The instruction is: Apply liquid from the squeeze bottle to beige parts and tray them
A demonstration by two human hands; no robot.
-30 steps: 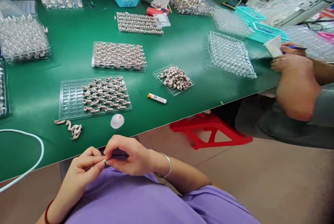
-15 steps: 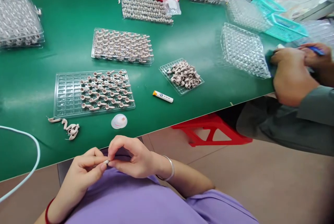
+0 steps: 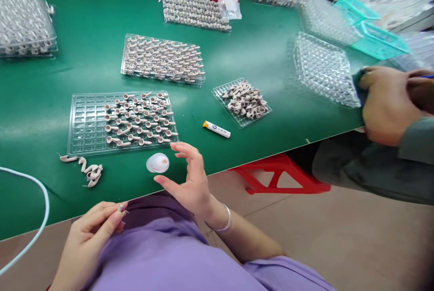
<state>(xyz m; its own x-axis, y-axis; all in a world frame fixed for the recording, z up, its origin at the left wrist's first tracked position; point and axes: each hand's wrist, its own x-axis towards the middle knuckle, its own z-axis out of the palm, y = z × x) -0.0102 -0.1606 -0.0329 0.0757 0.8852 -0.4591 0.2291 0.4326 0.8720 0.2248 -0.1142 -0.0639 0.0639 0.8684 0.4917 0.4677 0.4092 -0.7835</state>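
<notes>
Far left, beside my left hand: a white cable [image 3: 46, 209] curving over the edge of the green counter [image 3: 91, 67]. A snag from my forearm could drag it into the parts.

Just beyond my left hand, a small loose cluster of beige cup-and-stem pieces [image 3: 92, 174], fine strands showing. A careless sleeve might scatter them or tangle the strands.

Left hand [image 3: 95, 232], off the near edge: thumb and fingers pinched on a small pale part [image 3: 120, 208], mostly hidden, so its kind is unclear. It sits over my lap; a slack pinch would probably lose it in my clothes or on the floor.

Farther out, ahead of and between my hands, a clear compartment tray [image 3: 86, 124]: left columns bare, the rest carrying beige pieces. A knock to its near rim could unseat them.

Right hand [image 3: 193, 182]: fingers spread, gripping nothing, curved about a translucent white dome [image 3: 158, 163]. Contact, if any, I can't tell. The dome looks light; a clumsy brush would likely tip it or send it sliding.

Right of and beyond that hand, a white tube [image 3: 217, 129] with an orange end, which might roll if bumped. Past it, a small tray [image 3: 241, 124] heaped with beige pieces; a jolt could spill the top ones.
</notes>
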